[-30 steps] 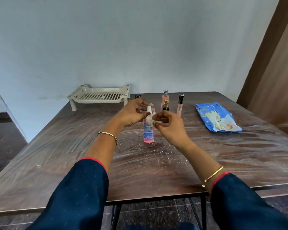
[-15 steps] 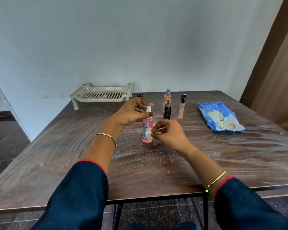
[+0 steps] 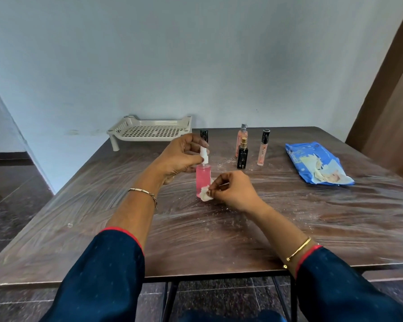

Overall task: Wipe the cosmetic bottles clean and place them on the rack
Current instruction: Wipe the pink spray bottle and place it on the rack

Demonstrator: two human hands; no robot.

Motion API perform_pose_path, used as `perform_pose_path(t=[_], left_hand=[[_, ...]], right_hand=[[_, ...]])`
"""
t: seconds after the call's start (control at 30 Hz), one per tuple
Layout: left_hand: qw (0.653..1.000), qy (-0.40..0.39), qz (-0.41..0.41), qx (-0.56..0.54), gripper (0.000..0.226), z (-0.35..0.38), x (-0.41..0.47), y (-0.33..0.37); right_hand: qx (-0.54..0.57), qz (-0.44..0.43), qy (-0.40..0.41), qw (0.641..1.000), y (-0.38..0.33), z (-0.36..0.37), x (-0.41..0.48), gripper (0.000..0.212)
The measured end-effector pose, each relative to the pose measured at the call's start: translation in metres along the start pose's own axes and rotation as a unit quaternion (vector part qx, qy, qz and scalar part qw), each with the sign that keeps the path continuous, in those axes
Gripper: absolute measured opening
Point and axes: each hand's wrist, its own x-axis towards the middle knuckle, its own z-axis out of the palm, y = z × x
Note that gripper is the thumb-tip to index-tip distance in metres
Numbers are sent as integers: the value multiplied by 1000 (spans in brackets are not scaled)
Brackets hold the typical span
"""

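A pink spray bottle (image 3: 203,180) with a white nozzle stands upright on the brown table (image 3: 312,217). My left hand (image 3: 180,156) pinches its white top. My right hand (image 3: 234,189) presses a small white wipe (image 3: 205,195) against the bottle's lower side. Behind stand a black bottle with a gold cap (image 3: 242,156), a tall peach spray bottle (image 3: 240,135) and a slim tube with a black cap (image 3: 263,147). A black cap (image 3: 204,135) shows behind my left hand. The white slotted rack (image 3: 151,132) sits at the table's back left, with nothing on it.
A blue pack of wipes (image 3: 316,163) lies open at the right of the table. White powder specks dust the tabletop around the bottles. A wall runs behind the table and a brown door frame (image 3: 386,89) stands at the right.
My right hand has slid the wipe down from the bottle's nozzle to its base. My left hand has stayed on the bottle's top.
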Motion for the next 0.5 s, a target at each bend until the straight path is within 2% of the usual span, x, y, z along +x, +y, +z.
perform_pose_path(t=[0.1, 0.23, 0.5], left_hand=[[999, 13, 21, -22, 34, 2, -3, -3], [997, 31, 29, -65, 37, 7, -3, -5], [987, 53, 9, -154, 32, 22, -3, -15]], right_hand=[[65, -13, 46, 997, -10, -1, 4, 14], [98, -32, 98, 990, -18, -4, 6, 12], [-67, 2, 65, 996, 5, -10, -10, 22]])
